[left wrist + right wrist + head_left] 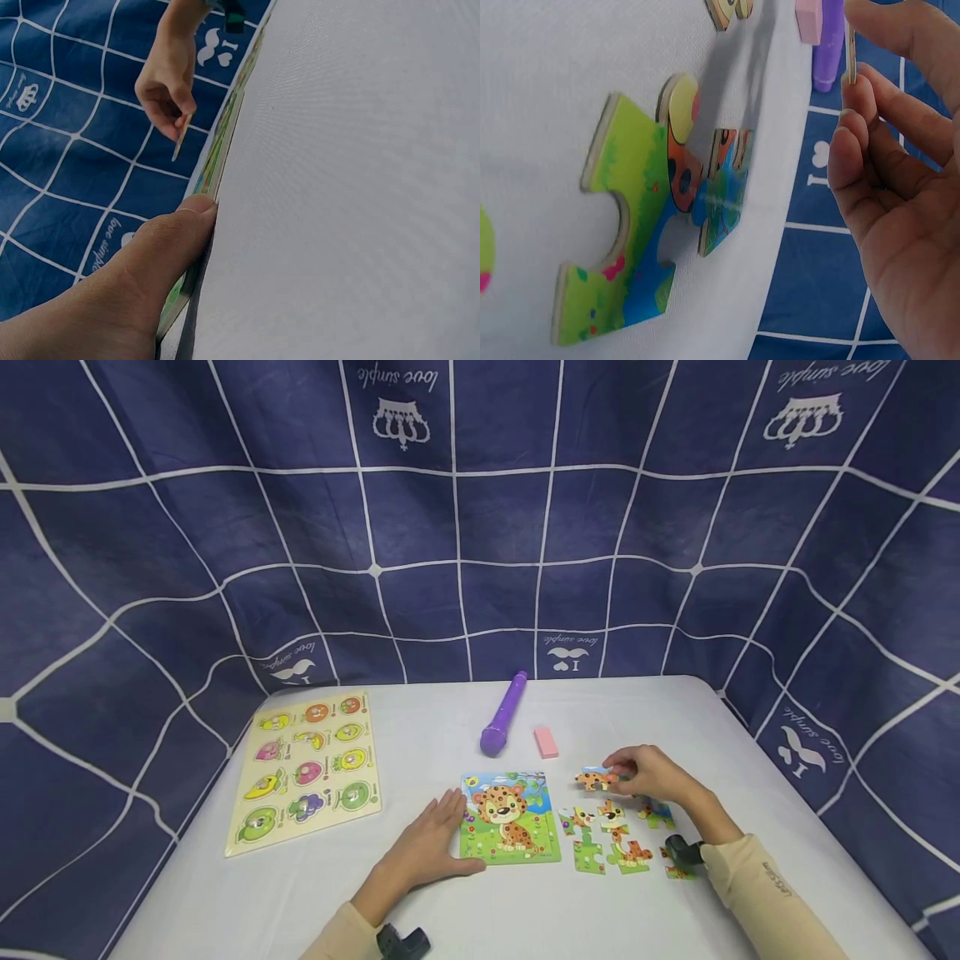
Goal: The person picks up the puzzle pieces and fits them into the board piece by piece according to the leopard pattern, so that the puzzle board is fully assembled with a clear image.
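My right hand [651,772] pinches a jigsaw piece [594,780] with leopard spots on it, held up off the table. In the right wrist view that piece [851,56] appears edge-on between thumb and fingertips. Loose jigsaw pieces [588,857] lie below and beside this hand; a green-and-blue one [641,225] is large in the right wrist view. Along the left edge of a square leopard puzzle board [504,842], my left hand [426,847] rests with its fingers extended. Its thumb [161,244] touches the board's near edge.
Beyond the board lie a purple toy microphone [506,714] and a pink block [546,742]. A wooden fruit board [330,814] sits at the left of the white table [420,727]. Blue checked curtains [495,518] hang around the table's back and sides.
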Demonstrator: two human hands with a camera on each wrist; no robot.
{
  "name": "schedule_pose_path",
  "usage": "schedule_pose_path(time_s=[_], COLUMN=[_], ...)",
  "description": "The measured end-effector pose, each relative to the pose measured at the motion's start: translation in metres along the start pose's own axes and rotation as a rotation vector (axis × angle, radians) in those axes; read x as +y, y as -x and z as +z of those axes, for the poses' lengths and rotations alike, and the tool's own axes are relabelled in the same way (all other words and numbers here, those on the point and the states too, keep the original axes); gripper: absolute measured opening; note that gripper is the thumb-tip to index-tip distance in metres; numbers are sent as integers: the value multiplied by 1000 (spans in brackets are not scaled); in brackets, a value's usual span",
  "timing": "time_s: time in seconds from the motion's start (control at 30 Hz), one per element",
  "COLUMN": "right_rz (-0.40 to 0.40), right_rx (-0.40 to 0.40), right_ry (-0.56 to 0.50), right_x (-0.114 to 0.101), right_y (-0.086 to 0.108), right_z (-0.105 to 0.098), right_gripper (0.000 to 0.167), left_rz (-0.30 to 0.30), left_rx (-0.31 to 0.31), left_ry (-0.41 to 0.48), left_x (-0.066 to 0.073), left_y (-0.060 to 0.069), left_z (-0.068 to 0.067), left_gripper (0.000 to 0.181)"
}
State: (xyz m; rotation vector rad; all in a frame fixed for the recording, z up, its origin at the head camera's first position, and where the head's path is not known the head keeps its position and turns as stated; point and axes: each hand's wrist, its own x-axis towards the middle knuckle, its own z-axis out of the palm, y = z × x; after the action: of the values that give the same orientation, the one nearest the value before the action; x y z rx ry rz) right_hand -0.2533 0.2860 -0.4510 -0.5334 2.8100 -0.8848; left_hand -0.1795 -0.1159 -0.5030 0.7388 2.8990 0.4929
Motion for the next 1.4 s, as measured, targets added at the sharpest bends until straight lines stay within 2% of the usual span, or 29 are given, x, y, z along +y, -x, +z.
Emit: schedule_pose_path(time_s=[0.33,0.6,0.9,1.07,1.4], right_rz=[-13,-43,-113,-177,-161], right_rx=[5,-9,-31,-6,0], right_ry=[14,-16,-17,-7,-37], right_x=[-1,-8,-39,-58,-82], right_y=[-5,-10,-20,-27,-44], right_z=[4,13,34,47,71], right_gripper=[35,34,35,35,36], left_rz=[-2,4,6,6,5], left_rx=[-2,3,2,-4,-3], left_ry=[13,-1,3,6,-9], left_x=[-1,-1,-1,-1,-1], left_y=[-1,0,0,1,0], left_z=[0,1,0,0,1], left_gripper=[112,112,112,112,112])
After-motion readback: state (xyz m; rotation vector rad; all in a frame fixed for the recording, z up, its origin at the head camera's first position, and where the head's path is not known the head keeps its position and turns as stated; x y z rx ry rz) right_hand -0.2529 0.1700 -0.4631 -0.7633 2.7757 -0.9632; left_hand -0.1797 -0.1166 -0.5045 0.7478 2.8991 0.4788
